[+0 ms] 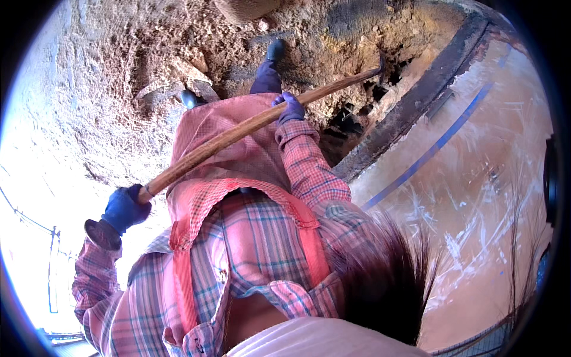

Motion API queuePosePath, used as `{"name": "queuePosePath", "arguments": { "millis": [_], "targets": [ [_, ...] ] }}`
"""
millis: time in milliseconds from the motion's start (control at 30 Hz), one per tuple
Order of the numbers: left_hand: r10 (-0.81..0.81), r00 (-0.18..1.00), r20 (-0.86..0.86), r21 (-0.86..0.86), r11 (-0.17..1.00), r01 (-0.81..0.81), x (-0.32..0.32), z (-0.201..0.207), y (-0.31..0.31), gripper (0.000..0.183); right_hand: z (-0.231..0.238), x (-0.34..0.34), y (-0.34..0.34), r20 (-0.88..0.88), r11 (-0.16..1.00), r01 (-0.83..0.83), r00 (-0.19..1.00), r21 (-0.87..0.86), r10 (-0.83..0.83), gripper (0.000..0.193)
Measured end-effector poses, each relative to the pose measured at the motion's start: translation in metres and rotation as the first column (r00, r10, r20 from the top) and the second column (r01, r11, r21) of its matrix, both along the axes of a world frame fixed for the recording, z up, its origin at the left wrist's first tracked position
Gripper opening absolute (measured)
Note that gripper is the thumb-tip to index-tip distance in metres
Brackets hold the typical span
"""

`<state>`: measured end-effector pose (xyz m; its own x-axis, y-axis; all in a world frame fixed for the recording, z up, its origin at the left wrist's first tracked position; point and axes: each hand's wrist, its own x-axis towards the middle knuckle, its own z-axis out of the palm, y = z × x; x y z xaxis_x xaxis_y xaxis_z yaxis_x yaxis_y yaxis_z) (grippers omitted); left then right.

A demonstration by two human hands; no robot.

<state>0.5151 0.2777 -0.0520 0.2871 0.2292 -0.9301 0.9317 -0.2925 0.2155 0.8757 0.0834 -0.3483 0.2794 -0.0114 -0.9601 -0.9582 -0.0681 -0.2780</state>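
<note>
A long-handled tool with a wooden shaft (232,135) lies diagonally across my front, from lower left to upper right. My left hand (125,209), in a blue glove, is closed around its butt end. Farther up the shaft, my right hand (290,109), also gloved, wraps around the wood. The tool's dark, hooked metal head (381,62) is at the crumbly brown material (351,50), beside dark hollows (345,122). From this angle the exact shape of the head is hard to make out.
A dark straight edge (410,116) runs along the right side of the loose material. Beyond it lies a scuffed tan surface (470,178) with a blue stripe (434,149). My boots (275,50) stand on the uneven heap. Pale broken pieces (190,70) lie near my left foot.
</note>
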Motion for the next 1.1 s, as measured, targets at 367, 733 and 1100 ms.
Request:
{"name": "queuePosePath", "arguments": {
  "millis": [367, 733, 1100],
  "targets": [
    [-0.26, 0.909, -0.326, 0.356, 0.857, 0.372, -0.269, 0.023, 0.054, 0.013, 0.034, -0.277, 0.061, -0.491, 0.965, 0.26, 0.846, 0.043, -0.207, 0.008],
    [-0.328, 0.944, 0.017, 0.514, 0.813, 0.273, -0.043, -0.038, 0.062, 0.01, 0.009, -0.043, 0.047, -0.163, 0.988, 0.13, 0.98, 0.077, -0.117, 0.009],
    [-0.245, 0.946, 0.211, 0.384, 0.911, 0.15, 0.012, -0.119, 0.053, 0.023, 0.02, 0.07, 0.05, -0.081, 0.947, 0.214, 0.976, 0.239, -0.2, 0.009]
  ]
}}
